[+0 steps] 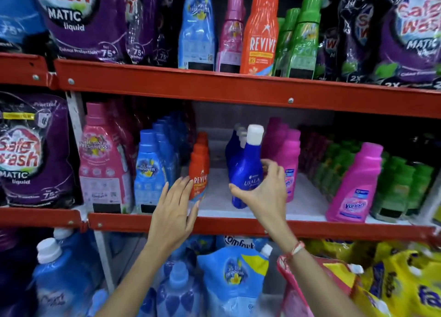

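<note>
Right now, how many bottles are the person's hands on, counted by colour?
Orange plastic Revive bottle, touched by the straight fingers of the left hand: 1
Dark blue plastic Ujala bottle with a white cap, tilted in the grip of the right hand: 1
Total: 2

The Ujala bottle [245, 171] is on the middle shelf [226, 226], between the Revive bottle [199, 173] on its left and a row of Vanish bottles [290, 163] on its right. Further Ujala bottles [232, 147] stand behind it. A Comfort pouch [235, 276] sits below the shelf.
</note>
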A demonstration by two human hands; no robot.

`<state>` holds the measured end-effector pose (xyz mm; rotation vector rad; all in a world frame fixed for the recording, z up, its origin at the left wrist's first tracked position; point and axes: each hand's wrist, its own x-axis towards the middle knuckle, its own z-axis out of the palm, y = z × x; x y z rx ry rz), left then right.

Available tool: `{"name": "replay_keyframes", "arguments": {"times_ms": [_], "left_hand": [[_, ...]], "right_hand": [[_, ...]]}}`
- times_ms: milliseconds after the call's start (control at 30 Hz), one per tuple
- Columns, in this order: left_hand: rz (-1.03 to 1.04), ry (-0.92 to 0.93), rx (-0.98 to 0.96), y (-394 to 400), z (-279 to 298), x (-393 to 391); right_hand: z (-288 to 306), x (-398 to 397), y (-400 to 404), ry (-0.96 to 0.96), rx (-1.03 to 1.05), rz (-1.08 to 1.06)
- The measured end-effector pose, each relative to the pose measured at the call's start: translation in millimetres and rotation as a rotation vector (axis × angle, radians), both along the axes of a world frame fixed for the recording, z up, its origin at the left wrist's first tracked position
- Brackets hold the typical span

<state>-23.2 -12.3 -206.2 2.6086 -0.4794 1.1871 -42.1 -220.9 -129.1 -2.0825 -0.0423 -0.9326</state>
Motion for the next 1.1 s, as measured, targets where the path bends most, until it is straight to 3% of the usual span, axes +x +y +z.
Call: {"name": "replay_keyframes", "arguments": {"times_ms": [267, 533, 700, 833, 967, 1100], "left_hand": [[0.047, 0.083, 0.086, 2, -24, 5], [0.089, 0.183, 0.117, 1, -43, 5], [0.106, 0.151, 0.086, -1, -44, 2], [0.116, 0.122, 0.052, -3, -41, 1], [0.141, 0.098, 0.056, -5, -40, 2], [0.158, 0.077, 0.055, -6, -39, 2]], "right_hand": [[-40, 19, -13, 0.134, -0.02, -0.038], [-45, 23, -21, 0.166, -0.021, -0.022], [-39, 17, -23, 0.177, -0.063, 0.0], [-4, -2, -15, -0.148, -0.031, -0.009], [68, -17, -7, -0.533, -0.03, -0.067], [137, -16, -6, -0.637, -0.038, -0.106]]}}
